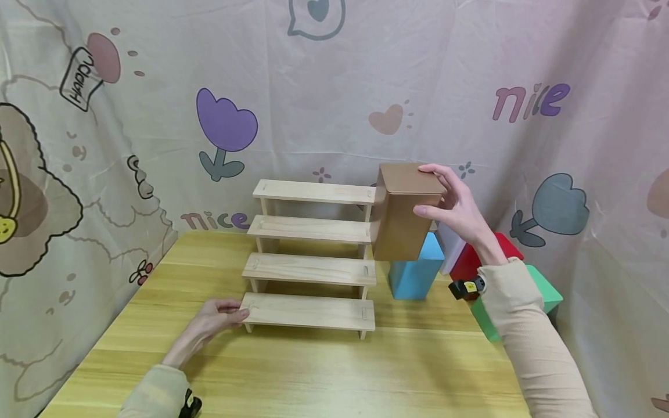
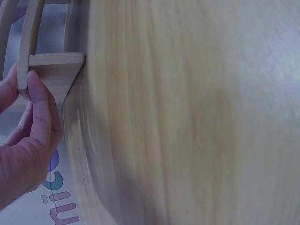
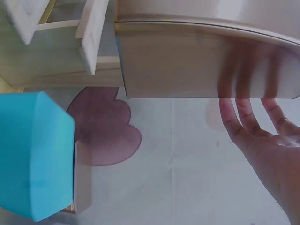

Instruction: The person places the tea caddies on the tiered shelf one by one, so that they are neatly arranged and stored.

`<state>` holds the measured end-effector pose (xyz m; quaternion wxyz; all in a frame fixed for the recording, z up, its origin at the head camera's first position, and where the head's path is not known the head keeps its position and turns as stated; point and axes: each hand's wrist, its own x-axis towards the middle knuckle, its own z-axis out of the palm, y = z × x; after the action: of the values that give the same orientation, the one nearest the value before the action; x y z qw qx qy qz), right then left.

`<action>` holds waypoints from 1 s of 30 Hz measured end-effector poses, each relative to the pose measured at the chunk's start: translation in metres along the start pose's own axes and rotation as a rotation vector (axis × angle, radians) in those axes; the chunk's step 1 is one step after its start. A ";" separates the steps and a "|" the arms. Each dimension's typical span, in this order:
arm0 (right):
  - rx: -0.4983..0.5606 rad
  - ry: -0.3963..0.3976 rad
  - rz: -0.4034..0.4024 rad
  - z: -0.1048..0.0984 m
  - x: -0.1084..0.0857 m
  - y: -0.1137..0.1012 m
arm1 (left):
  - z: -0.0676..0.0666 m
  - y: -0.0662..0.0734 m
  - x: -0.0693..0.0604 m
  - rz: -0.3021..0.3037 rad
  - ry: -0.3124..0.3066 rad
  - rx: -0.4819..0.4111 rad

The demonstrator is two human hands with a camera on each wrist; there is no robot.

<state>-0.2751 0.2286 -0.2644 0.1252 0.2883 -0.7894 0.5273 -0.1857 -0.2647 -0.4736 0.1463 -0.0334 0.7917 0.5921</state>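
A four-tier wooden step shelf (image 1: 308, 310) stands on the table. Its lowest board is pinched at the left end by my left hand (image 1: 213, 320); the left wrist view shows thumb and fingers on either side of the board (image 2: 24, 56). My right hand (image 1: 460, 210) grips a tall brown box (image 1: 398, 226) by its right side, near the top. The box is held upright in the air beside the shelf's right end, in front of the upper part of a blue box (image 1: 415, 277). In the right wrist view fingers (image 3: 247, 117) touch the brown box (image 3: 187, 65).
To the right stand a lavender box (image 1: 450, 244), a red box (image 1: 467, 264) and a green box (image 1: 543, 288), partly hidden by my right arm. A printed curtain (image 1: 324, 104) hangs behind and beside the wooden table (image 1: 292, 377).
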 end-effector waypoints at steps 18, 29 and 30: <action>0.103 0.023 -0.008 0.035 0.068 -0.023 | -0.001 0.003 0.000 -0.019 -0.010 -0.053; 0.137 0.049 -0.041 0.067 0.103 -0.026 | 0.000 0.003 -0.001 0.010 -0.007 -0.007; 0.142 0.049 -0.048 0.070 0.105 -0.026 | 0.000 0.003 -0.001 0.010 -0.007 -0.010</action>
<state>-0.3369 0.1241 -0.2207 0.1366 0.3023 -0.7396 0.5856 -0.1853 -0.2639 -0.4706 0.1460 -0.0279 0.7884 0.5970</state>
